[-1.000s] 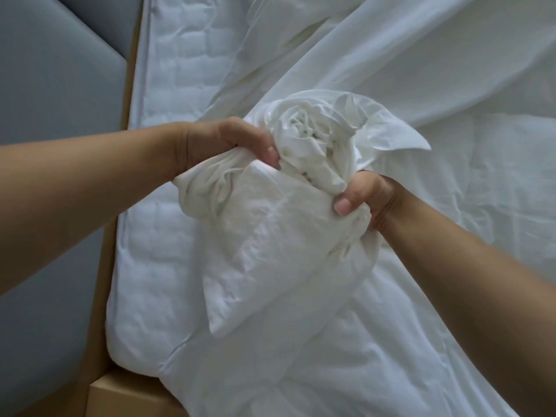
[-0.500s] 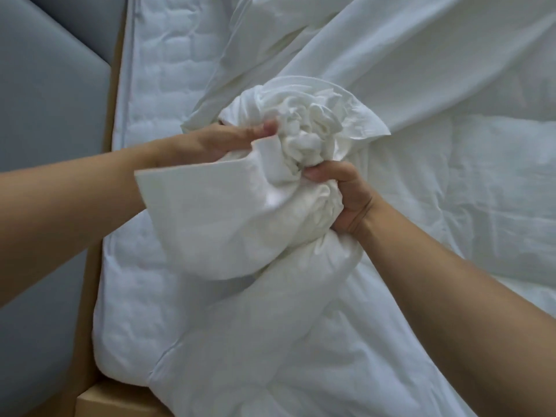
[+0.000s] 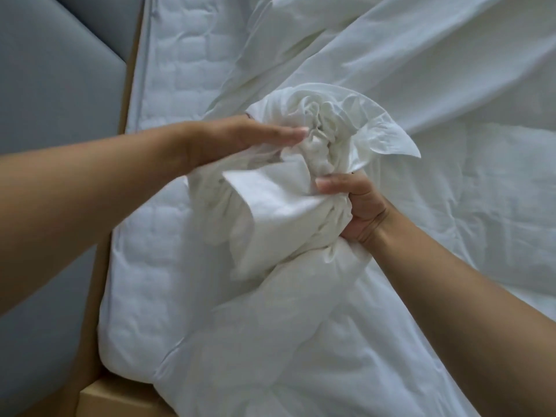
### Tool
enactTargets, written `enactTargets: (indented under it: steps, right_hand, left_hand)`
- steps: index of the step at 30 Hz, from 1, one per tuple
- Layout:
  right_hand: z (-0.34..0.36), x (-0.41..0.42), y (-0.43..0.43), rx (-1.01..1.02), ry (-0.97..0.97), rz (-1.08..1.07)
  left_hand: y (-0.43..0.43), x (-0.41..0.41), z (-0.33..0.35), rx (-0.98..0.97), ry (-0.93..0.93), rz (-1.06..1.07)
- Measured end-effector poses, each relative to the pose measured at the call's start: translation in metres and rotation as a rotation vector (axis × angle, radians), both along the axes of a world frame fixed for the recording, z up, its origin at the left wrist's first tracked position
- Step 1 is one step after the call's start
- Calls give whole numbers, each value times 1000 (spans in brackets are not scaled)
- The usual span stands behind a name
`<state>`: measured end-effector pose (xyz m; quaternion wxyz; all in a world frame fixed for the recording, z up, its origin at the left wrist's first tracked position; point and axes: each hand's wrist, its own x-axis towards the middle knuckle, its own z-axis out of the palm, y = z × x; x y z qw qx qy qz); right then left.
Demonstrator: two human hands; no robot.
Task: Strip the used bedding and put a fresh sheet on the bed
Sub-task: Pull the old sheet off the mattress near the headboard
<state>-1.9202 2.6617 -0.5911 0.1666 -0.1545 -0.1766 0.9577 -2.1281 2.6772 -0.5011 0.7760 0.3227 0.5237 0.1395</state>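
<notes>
A bunched white sheet (image 3: 279, 212) is gathered into a bundle above the corner of the quilted white mattress (image 3: 177, 73). My right hand (image 3: 358, 206) grips the bundle's right side, fingers and thumb curled round the cloth. My left hand (image 3: 240, 139) lies flat with straight fingers on the bundle's upper left, its fingertips touching the crumpled folds at the top. The rest of the sheet (image 3: 406, 55) stretches from the bundle toward the upper right across the bed. The lower part of the bundle hangs down over the mattress corner.
A grey padded headboard (image 3: 51, 85) runs along the left. A tan wooden bed frame (image 3: 99, 296) edges the mattress on the left and shows at the bottom left corner. Wrinkled white bedding (image 3: 481, 206) covers the bed to the right.
My left hand has let go of the cloth and straightened, now lying flat on top of the bundle. My right hand keeps its grip, and the bundle has shifted slightly.
</notes>
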Motion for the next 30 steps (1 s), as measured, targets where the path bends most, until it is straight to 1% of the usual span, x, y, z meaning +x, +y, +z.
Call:
enactTargets:
  steps: [1, 2, 4, 6, 8, 11, 13, 15, 18, 19, 20, 23, 26, 29, 30]
  right_hand:
    - [1, 0, 1, 3, -22, -6]
    - [-1, 2, 1, 3, -76, -17]
    - [-1, 2, 2, 28, -155, -37]
    - [0, 1, 4, 51, -212, -62]
    - [2, 1, 6, 82, -267, -81]
    - [1, 6, 7, 108, -266, -85]
    - [-2, 11, 8, 74, -239, -61]
    - [-2, 15, 12, 27, -197, 80]
    - [5, 16, 19, 26, -105, 375]
    - [7, 15, 20, 44, -96, 420]
    - [9, 13, 19, 51, -89, 436]
    - [8, 5, 8, 15, -93, 332]
    - [7, 2, -2, 4, -74, 243]
    - [4, 7, 0, -22, -19, 199]
    - [3, 10, 1, -33, -36, 186]
  left_hand:
    - [0, -6, 3, -114, -40, -94]
    - [-1, -14, 4, -229, -74, -124]
    - [-7, -24, 2, -357, -172, -222]
    - [-14, -24, 0, -397, -181, -209]
    - [-22, -23, -1, -366, -234, -127]
    - [-26, -24, -4, -333, -351, -130]
    - [-22, -29, -7, -367, -372, -125]
    - [-16, -32, -8, -376, -309, -146]
    - [-12, -36, -10, -301, 8, -112]
    - [-13, -37, -10, -263, 101, -91]
    - [-15, -36, -10, -224, 143, -71]
    - [-15, -26, -12, -103, 162, 31]
    - [-13, -19, -14, 29, 199, 46]
    - [-9, -14, -13, 39, 222, 19]
    - [-9, -16, -11, 33, 213, 9]
